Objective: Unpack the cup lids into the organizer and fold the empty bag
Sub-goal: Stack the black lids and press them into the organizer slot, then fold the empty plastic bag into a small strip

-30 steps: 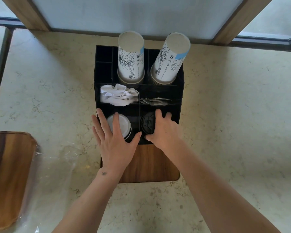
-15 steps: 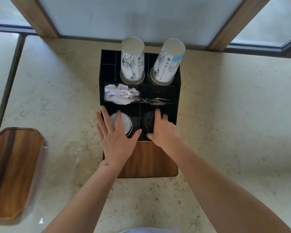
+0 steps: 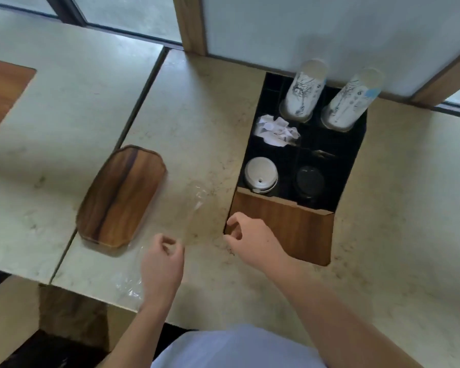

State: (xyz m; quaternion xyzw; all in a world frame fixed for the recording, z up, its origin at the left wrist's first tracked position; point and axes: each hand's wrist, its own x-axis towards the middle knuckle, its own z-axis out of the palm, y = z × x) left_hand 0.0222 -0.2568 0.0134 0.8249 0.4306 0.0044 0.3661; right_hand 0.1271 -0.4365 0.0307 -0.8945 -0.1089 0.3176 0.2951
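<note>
Head view, bag [image 3: 194, 208] between left grip [image 3: 162, 261], right grip [image 3: 250, 235]

Both hands off organizer [image 3: 353, 166]; left hand [image 3: 162, 264] and right hand [image 3: 252, 235] loosely curled over clear bag [image 3: 194, 208] on counter [image 3: 383, 261].

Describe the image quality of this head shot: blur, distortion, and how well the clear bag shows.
Head view: motion blur softens everything, worst on the two paper cup stacks, whose prints smear. Wide-angle distortion bows the counter seam and tilts the organizer. Light is soft and even, without hard shadows. The clear bag nearly vanishes, showing only faint glints beside the wooden board and near the left hand.
</note>
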